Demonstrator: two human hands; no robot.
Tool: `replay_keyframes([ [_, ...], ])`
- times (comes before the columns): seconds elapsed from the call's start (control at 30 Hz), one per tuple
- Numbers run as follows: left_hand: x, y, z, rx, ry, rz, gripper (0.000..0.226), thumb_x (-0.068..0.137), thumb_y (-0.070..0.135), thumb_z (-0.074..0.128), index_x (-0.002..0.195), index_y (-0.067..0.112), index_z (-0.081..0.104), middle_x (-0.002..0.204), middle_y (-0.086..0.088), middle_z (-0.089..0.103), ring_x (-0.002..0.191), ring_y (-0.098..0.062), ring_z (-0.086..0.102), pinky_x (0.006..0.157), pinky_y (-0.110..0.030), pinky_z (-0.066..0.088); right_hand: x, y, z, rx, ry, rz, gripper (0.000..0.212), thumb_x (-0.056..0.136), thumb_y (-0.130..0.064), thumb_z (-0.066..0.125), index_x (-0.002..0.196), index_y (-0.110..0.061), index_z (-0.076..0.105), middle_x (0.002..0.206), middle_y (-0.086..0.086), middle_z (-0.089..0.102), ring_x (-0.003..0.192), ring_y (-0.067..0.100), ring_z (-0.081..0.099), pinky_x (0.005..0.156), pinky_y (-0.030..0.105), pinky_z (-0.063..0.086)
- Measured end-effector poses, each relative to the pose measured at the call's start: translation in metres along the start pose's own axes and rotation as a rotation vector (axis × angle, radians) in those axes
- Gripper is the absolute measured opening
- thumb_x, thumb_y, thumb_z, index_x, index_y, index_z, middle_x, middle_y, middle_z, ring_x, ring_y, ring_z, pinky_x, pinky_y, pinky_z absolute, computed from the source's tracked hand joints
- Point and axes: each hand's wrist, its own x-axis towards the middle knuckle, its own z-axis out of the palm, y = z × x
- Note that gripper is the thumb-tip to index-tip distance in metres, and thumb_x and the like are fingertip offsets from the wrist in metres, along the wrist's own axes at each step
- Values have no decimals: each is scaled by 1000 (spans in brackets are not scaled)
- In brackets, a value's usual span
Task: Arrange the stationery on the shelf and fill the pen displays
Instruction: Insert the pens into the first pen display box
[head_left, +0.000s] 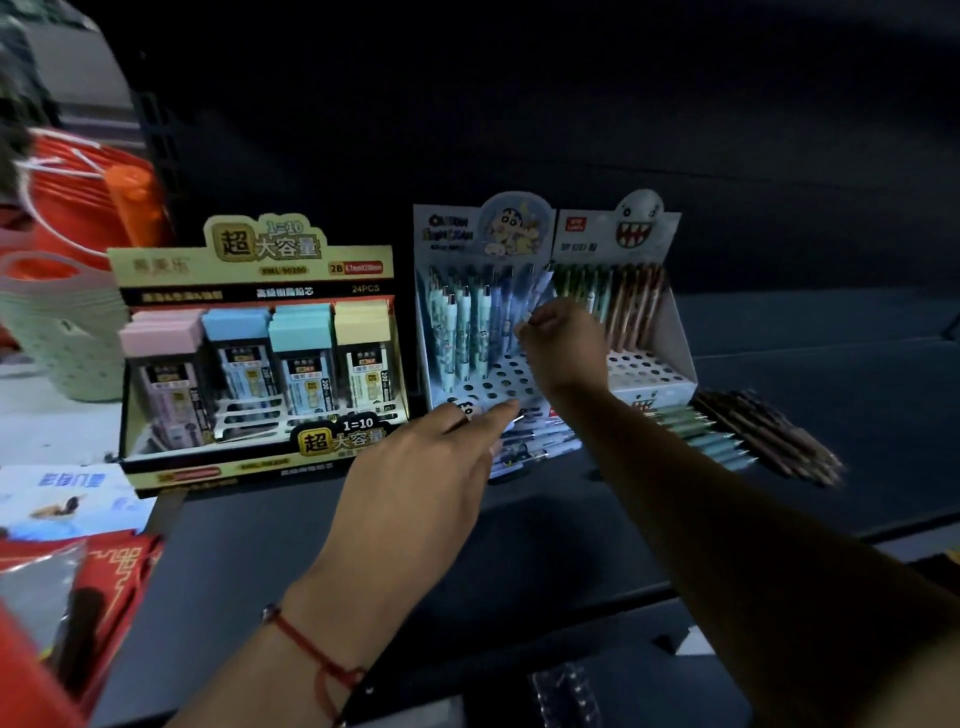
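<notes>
Two white pen displays stand on the dark shelf (519, 545): a cartoon-character one (483, 384) and a ghost-face one (649, 364) to its right, both partly filled and showing several open holes. My right hand (563, 340) is raised over the cartoon display and pinches a pale blue pen (537, 288) among the standing pens. My left hand (426, 473) reaches toward loose blue pens (524, 452) lying in front of that display, its fingers on one pen. More loose pens (748, 441), green and brown, lie at the right.
A pencil-lead refill display (260, 364) with pastel boxes stands to the left. Further left are a green basket (67, 332), red bags (88, 208) and red packets (78, 597). Dark bare shelf stretches to the right.
</notes>
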Motion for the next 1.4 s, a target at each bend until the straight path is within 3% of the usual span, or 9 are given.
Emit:
replay_keyframes([
  [0.37,-1,-2,0,17,-22,-33,49,87,24,70,133,37,57,79,10,59,60,-14,58,45,-24,36,11,9,31,-373,-69,24,19,94,-8,52,99,-5,71,96,15,72,85,29,68,65,25,42],
  [0.5,0,-1,-3,6,-39,-54,49,89,23,67,135,35,56,78,10,56,59,-13,55,45,-24,36,8,4,25,-349,-130,44,17,95,-7,54,103,-3,68,101,15,71,80,25,63,65,24,38],
  [0.63,1,3,-2,9,-43,-58,51,89,19,63,138,30,54,82,8,55,62,-14,54,48,-25,37,-19,-3,-11,-234,-179,-62,43,95,-17,59,137,-14,53,125,10,67,92,19,66,66,16,39],
  [0.73,2,7,-1,7,-53,-59,54,89,15,59,142,25,51,86,6,55,68,-16,54,51,-29,45,-52,1,-48,-124,-198,-180,30,95,-16,61,124,-19,66,112,0,71,84,7,63,69,16,45],
  [0.87,7,15,-2,-6,2,-98,47,89,16,65,136,19,57,83,4,64,67,-20,60,49,-33,49,-89,-5,-83,355,-696,225,17,95,-9,63,106,-19,71,97,5,74,81,11,67,70,21,55],
  [0.97,10,23,-6,-20,85,-102,38,87,18,70,126,21,66,82,2,71,68,-20,64,56,-31,50,-110,-3,-82,411,-949,217,35,93,3,57,114,-22,68,112,4,73,100,13,67,87,29,56],
  [1.1,15,41,-16,-305,90,-321,36,95,29,61,129,40,60,103,12,72,82,-10,65,75,-31,53,-123,-1,-75,679,-919,165,35,92,12,51,118,-7,66,118,9,71,116,29,64,107,46,46],
  [1.23,22,54,-16,-488,69,-433,37,97,37,56,131,49,54,107,24,65,100,10,58,82,-9,45,-124,-8,-75,831,-815,185,22,96,2,53,107,-6,70,103,12,74,96,19,67,84,28,54],
  [1.4,23,55,-14,-290,19,-325,39,99,39,50,137,38,52,121,14,65,104,-1,58,84,-16,42,-114,1,-71,720,-653,153,17,93,-15,65,100,-3,74,103,28,70,87,26,64,90,52,52],
])
